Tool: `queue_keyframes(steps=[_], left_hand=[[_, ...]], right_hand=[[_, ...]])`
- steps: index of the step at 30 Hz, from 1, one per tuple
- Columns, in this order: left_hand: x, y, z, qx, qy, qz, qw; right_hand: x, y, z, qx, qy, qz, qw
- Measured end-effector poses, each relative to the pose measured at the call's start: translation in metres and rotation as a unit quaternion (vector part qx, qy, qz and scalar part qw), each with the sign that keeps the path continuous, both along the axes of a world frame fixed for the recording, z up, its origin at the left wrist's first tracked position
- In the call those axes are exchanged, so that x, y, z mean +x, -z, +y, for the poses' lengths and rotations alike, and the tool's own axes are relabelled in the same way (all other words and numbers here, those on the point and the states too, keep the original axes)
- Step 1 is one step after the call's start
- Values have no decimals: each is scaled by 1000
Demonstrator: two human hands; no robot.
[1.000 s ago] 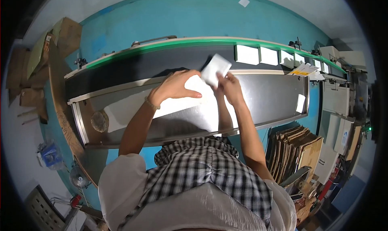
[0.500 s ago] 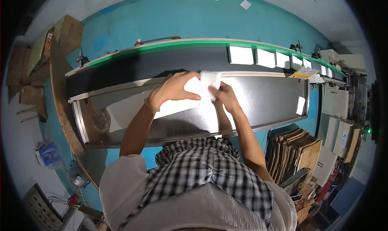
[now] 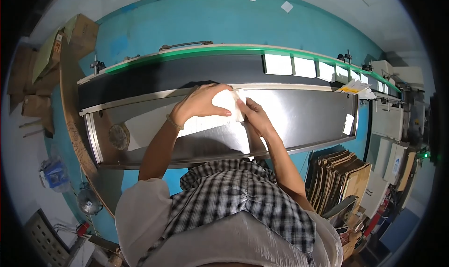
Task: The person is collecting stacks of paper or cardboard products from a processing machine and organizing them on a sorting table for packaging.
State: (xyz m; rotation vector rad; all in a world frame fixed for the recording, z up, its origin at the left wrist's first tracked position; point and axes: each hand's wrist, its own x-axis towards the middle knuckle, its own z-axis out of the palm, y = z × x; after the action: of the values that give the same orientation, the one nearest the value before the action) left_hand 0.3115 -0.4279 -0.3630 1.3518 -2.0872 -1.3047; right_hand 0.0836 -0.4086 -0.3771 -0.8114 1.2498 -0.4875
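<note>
A long row of thin white pieces (image 3: 156, 128), like cards set on edge, runs along a shiny metal tray (image 3: 311, 119). My left hand (image 3: 199, 103) spans the right part of the row, with thumb and fingers spread wide apart around it. At the row's right end stands a white card-like piece (image 3: 239, 96). My right hand (image 3: 257, 119) has its fingertips on this piece, with the other fingers curled. Some of the row is hidden under my left hand.
A round disc (image 3: 119, 136) lies at the row's left end. Several white cards (image 3: 278, 64) stand along the green-edged ledge (image 3: 187, 52) behind the tray. A white and yellow packet (image 3: 354, 87) sits at the far right. Flattened cardboard (image 3: 334, 178) is stacked below, right.
My right hand has brought the white piece down and left against the row's right end; before, it was held up above it, tilted. My left hand has stayed in place.
</note>
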Motion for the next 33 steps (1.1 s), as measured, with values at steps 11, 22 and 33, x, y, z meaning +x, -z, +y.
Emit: queue_keyframes(steps=[11,22,33], left_hand=[[3,-2,-1,24,-8,-29,999],[19,0,6,18,-15,-2,1000],[29,-4,13,-20,-15,13,1000]], right_hand=[[23,9,2,-161,-57,44,984],[8,10,-24,-72,36,27,996],[40,9,6,45,92,-101,990]])
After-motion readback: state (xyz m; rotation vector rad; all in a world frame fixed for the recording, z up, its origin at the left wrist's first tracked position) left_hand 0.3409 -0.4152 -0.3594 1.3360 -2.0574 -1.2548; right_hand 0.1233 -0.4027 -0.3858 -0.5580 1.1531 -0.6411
